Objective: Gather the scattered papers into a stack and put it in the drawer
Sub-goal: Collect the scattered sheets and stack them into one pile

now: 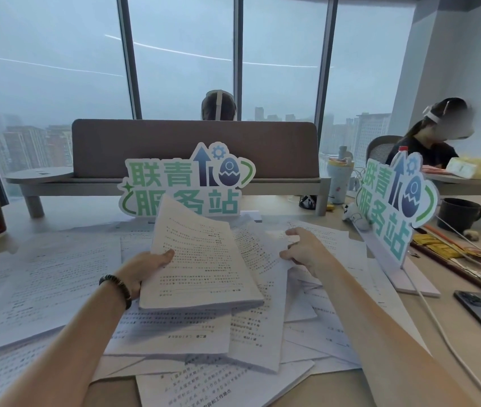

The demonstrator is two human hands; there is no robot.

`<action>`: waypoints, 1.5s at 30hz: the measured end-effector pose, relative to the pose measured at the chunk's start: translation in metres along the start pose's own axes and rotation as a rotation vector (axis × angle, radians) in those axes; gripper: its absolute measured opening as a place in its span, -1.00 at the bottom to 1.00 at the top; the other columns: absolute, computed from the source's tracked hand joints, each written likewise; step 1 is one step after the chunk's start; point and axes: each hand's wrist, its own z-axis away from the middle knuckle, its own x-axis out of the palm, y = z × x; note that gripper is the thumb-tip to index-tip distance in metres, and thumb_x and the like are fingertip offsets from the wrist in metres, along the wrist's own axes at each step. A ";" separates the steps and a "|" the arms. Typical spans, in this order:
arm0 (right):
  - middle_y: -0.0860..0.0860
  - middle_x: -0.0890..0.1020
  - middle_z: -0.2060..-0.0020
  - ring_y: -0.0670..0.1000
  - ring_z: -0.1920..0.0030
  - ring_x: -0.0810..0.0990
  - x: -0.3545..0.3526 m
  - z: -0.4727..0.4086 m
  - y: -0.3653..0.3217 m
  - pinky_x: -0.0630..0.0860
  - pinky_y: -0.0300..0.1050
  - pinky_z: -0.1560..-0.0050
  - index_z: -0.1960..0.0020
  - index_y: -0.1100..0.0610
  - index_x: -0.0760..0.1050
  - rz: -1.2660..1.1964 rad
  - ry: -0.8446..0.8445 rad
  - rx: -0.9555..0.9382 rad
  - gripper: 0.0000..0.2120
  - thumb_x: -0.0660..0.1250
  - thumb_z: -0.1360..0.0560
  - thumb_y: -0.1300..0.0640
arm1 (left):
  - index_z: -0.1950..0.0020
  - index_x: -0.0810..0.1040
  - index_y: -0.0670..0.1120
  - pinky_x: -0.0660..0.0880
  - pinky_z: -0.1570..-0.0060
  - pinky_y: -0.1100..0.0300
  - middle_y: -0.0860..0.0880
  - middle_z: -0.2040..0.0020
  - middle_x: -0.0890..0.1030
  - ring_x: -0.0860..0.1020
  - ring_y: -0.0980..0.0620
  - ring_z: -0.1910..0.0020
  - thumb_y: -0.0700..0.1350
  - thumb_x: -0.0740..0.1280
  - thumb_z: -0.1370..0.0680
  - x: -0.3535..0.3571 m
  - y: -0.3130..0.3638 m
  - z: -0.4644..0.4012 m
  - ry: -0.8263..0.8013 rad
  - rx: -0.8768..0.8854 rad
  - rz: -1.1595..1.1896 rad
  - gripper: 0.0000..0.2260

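White printed papers (201, 259), a gathered stack, sit gripped in my left hand (142, 267); my right hand (304, 248), beside it, pinches a loose white sheet (271, 259).

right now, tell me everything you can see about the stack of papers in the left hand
The stack of papers is a thick sheaf of white sheets printed with rows of small dark text, too blurred to read. Its edges are roughly squared, with the layered bottom edge facing the camera. It is held raised and tilted above the loose papers spread on the desk. The left hand grips its left edge, thumb on top. The right hand is apart from it, pinching another sheet.
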 end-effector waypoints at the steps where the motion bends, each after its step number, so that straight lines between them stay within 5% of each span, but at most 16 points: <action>1: 0.16 0.60 0.01 0.15 -0.04 0.61 -0.001 -0.001 0.000 0.59 0.09 -0.18 -0.34 0.08 0.43 -0.055 -0.012 0.027 -0.40 0.43 -0.40 0.48 | -0.23 0.57 -0.24 0.54 -0.13 -0.25 -0.28 -0.09 0.67 0.64 -0.30 -0.07 -0.10 0.34 -0.60 0.000 0.000 0.000 0.001 0.003 -0.001 -0.72; 3: 0.21 0.63 -0.01 0.18 -0.01 0.65 0.000 -0.001 0.000 0.61 0.13 -0.16 -0.32 0.20 0.48 -0.081 -0.014 0.053 -0.52 0.42 -0.44 0.43 | -0.23 0.57 -0.23 0.53 -0.15 -0.28 -0.27 -0.09 0.68 0.64 -0.30 -0.07 -0.09 0.35 -0.59 -0.001 0.000 0.000 0.001 0.004 -0.009 -0.71; 5: 0.23 0.68 0.06 0.26 0.07 0.71 0.004 0.005 -0.002 0.66 0.18 -0.03 -0.07 0.26 0.58 0.033 -0.010 0.073 -0.78 0.47 -0.49 0.17 | -0.24 0.57 -0.23 0.52 -0.17 -0.30 -0.26 -0.09 0.68 0.64 -0.30 -0.08 -0.08 0.35 -0.59 -0.002 0.000 0.001 -0.004 0.001 -0.012 -0.71; 7: 0.22 0.71 0.21 0.28 0.19 0.72 0.008 0.007 -0.001 0.68 0.19 0.11 0.15 0.28 0.55 0.152 -0.013 0.064 -0.72 0.45 -0.51 0.05 | -0.23 0.57 -0.23 0.52 -0.17 -0.30 -0.26 -0.09 0.68 0.64 -0.30 -0.08 -0.09 0.35 -0.59 -0.002 0.000 0.002 -0.006 0.000 -0.012 -0.71; 17: 0.33 0.66 -0.02 0.31 -0.07 0.66 0.002 -0.003 0.003 0.57 0.29 -0.16 0.02 0.39 0.59 0.049 -0.031 0.044 -0.78 0.49 -0.34 0.42 | -0.25 0.55 -0.25 0.57 -0.10 -0.20 -0.27 -0.11 0.66 0.64 -0.29 -0.08 -0.12 0.33 -0.61 0.003 0.002 0.005 -0.004 0.000 0.007 -0.72; 19: 0.22 0.67 0.14 0.22 0.06 0.67 0.005 -0.001 0.002 0.62 0.10 -0.10 0.08 0.31 0.61 0.113 0.011 0.004 -0.87 0.49 -0.45 0.25 | -0.25 0.55 -0.25 0.54 -0.14 -0.24 -0.27 -0.12 0.66 0.64 -0.30 -0.09 -0.12 0.33 -0.61 0.003 0.002 0.005 -0.005 0.002 0.005 -0.72; 22: 0.06 0.42 0.48 0.09 0.39 0.48 0.008 0.004 -0.002 0.42 -0.12 0.30 0.41 0.15 0.39 0.323 0.078 -0.056 -0.56 0.40 -0.54 -0.03 | -0.25 0.55 -0.25 0.53 -0.16 -0.26 -0.28 -0.12 0.66 0.63 -0.31 -0.09 -0.12 0.33 -0.61 0.002 0.003 0.006 -0.003 0.002 0.005 -0.72; 27: 0.14 0.66 0.13 0.11 0.13 0.63 0.005 0.002 -0.001 0.51 -0.12 0.21 0.09 0.29 0.60 0.360 0.005 -0.037 -0.86 0.49 -0.45 0.22 | -0.25 0.55 -0.25 0.53 -0.15 -0.25 -0.28 -0.12 0.65 0.63 -0.31 -0.10 -0.12 0.33 -0.61 0.004 0.003 0.008 -0.003 0.003 0.003 -0.72; 29: 0.12 0.63 0.17 0.09 0.15 0.60 0.004 0.003 -0.003 0.51 -0.15 0.23 0.13 0.24 0.56 0.405 -0.047 -0.014 -0.89 0.48 -0.40 0.33 | -0.25 0.55 -0.25 0.55 -0.12 -0.23 -0.28 -0.12 0.65 0.63 -0.31 -0.09 -0.12 0.33 -0.61 0.005 0.003 0.008 -0.003 0.005 0.004 -0.72; 31: 0.07 0.55 0.20 0.07 0.16 0.56 0.007 0.005 -0.005 0.43 -0.18 0.30 0.17 0.18 0.47 0.452 -0.052 -0.009 -0.84 0.47 -0.42 0.27 | -0.26 0.55 -0.25 0.56 -0.11 -0.22 -0.28 -0.12 0.66 0.63 -0.30 -0.08 -0.12 0.33 -0.61 0.005 0.004 0.009 -0.003 0.003 0.006 -0.72; 38: 0.11 0.62 -0.12 0.08 0.05 0.51 0.014 0.009 -0.007 0.38 -0.18 0.28 -0.22 0.19 0.50 0.530 0.020 -0.081 -0.70 0.31 -0.60 0.02 | -0.24 0.54 -0.25 0.56 -0.06 -0.19 -0.30 -0.14 0.64 0.62 -0.32 -0.10 -0.12 0.31 -0.62 0.010 0.004 0.012 -0.001 -0.001 -0.030 -0.74; 41: 0.09 0.61 -0.10 0.07 0.05 0.54 0.012 0.009 -0.007 0.36 -0.20 0.38 -0.23 0.19 0.48 0.441 0.015 -0.058 -0.69 0.32 -0.60 0.02 | -0.23 0.55 -0.26 0.58 -0.02 -0.17 -0.30 -0.12 0.65 0.63 -0.31 -0.08 -0.11 0.32 -0.62 0.010 0.003 0.011 0.001 0.003 -0.046 -0.73; 45: 0.09 0.64 -0.01 0.08 0.04 0.63 0.008 0.008 -0.006 0.54 -0.14 0.22 -0.10 0.24 0.50 0.304 0.028 -0.068 -0.74 0.46 -0.50 0.13 | -0.22 0.56 -0.26 0.57 -0.08 -0.22 -0.29 -0.09 0.66 0.64 -0.30 -0.06 -0.10 0.33 -0.61 0.008 0.002 0.010 0.002 0.006 -0.068 -0.72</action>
